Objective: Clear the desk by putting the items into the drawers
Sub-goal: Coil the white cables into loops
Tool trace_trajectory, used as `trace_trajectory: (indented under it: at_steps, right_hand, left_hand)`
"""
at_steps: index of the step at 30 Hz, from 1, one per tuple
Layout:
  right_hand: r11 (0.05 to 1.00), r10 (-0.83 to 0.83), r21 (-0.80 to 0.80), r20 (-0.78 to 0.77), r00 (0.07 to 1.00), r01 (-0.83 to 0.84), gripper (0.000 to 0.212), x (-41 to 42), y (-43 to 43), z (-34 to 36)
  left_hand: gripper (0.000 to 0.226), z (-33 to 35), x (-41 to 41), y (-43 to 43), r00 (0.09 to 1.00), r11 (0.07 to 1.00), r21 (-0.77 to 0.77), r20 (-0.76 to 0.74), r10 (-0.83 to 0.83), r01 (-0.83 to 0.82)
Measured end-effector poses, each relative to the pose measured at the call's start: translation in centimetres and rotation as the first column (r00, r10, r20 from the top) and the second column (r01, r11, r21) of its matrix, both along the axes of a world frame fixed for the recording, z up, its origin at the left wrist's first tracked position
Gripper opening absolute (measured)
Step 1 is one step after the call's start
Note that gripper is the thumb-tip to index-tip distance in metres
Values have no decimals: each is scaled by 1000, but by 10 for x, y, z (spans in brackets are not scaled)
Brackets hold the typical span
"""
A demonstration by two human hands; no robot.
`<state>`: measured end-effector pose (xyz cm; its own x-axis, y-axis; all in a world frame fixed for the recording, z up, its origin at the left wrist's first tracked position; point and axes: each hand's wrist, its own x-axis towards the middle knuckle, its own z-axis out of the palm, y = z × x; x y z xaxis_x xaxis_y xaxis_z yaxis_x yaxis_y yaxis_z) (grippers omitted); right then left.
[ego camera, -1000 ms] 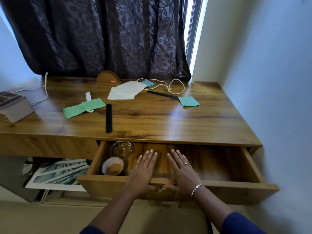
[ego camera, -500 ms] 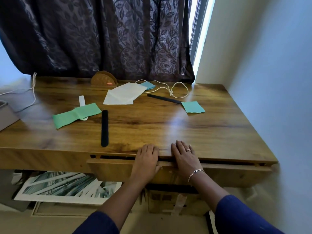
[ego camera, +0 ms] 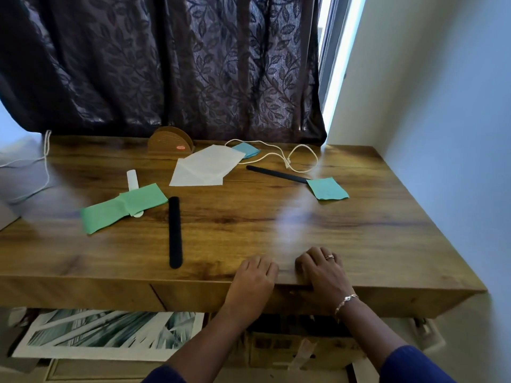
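The wooden desk (ego camera: 359,230) has its drawer (ego camera: 193,295) pushed flush with the front. My left hand (ego camera: 253,280) and my right hand (ego camera: 322,275) rest side by side against the drawer front, bent fingers lying on the desk's front edge, holding nothing. On top lie a black strip (ego camera: 174,232), a second black strip (ego camera: 276,174), a green paper (ego camera: 124,207) over a white strip (ego camera: 132,178), a white paper (ego camera: 206,167), a teal paper (ego camera: 327,189), a small blue paper (ego camera: 246,150), a white cord (ego camera: 290,158) and a wooden holder (ego camera: 170,142).
A dark leaf-patterned curtain (ego camera: 179,64) hangs behind the desk and a pale wall (ego camera: 442,134) stands close on the right. A white cable (ego camera: 47,161) trails off the left end. Under the desk lie a framed print (ego camera: 110,335) and a cardboard box (ego camera: 290,352).
The open drawer, with a glass and a round container inside, slid fully shut under both hands. My hands moved forward with it and my fingers now lie on the desk edge.
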<state>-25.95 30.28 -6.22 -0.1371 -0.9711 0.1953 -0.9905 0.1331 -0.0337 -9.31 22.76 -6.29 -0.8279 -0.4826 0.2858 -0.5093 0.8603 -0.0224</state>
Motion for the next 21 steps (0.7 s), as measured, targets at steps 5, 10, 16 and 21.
trace_trajectory:
  at_steps: [5, 10, 16, 21]
  right_hand:
    - [996, 51, -84, 233, 971, -32, 56, -17, -1, -4]
    - [983, 12, -171, 422, 906, 67, 65, -23, -23, 4]
    - [952, -3, -269, 463, 886, 144, 37, -58, -72, 18]
    - [894, -37, -370, 502, 864, 254, 10, -106, -132, 53]
  left_hand:
    - [54, 20, 1, -21, 996, 972, 231, -88, -30, 50]
    - [100, 27, -21, -48, 996, 924, 381, -92, 3, 33]
    - [94, 23, -43, -87, 994, 928, 372, -96, 56, -17]
    - [82, 34, -56, -128, 993, 943, 321, -40, 107, -89]
